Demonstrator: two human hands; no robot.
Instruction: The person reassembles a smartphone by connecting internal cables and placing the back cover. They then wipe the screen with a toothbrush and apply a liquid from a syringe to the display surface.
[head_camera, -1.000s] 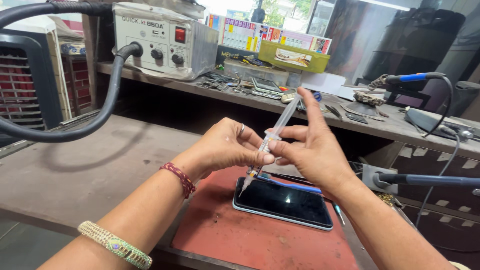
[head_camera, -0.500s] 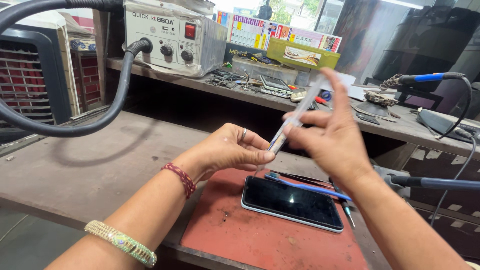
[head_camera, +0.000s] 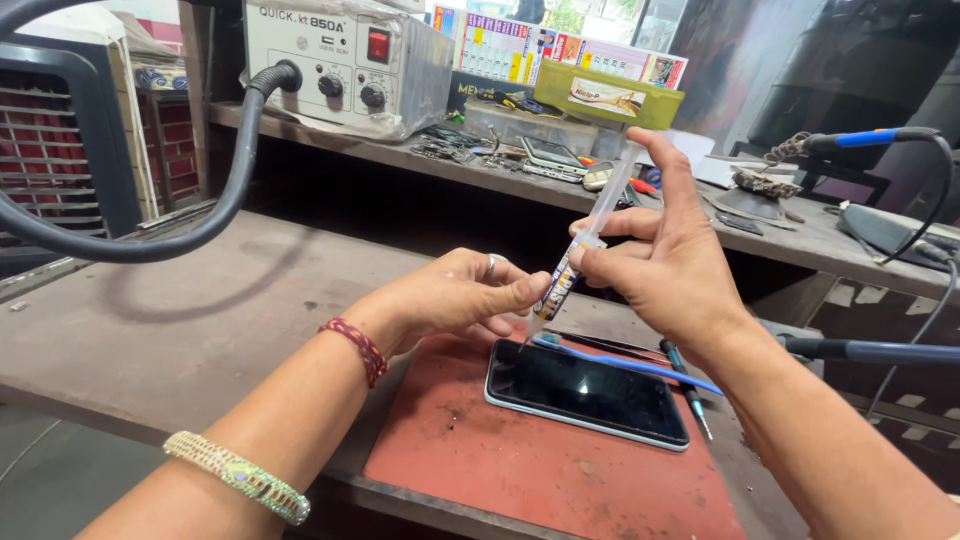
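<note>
Clear plastic syringe, tilted, held between both my hands above the bench. My right hand grips the barrel with fingers curled round it, forefinger stretched up along the plunger. My left hand pinches the lower end near the tip, thumb and fingers pressed together; ring on one finger, red thread band and beaded bracelet on that wrist. Syringe tip hangs just above the top edge of a dark-screened phone, not touching that I can tell. Phone lies flat on a red mat. Blue-handled tweezers and a small screwdriver lie by the phone's far edge. Grey hot-air station sits on the back shelf, its black hose looping left.
</note>
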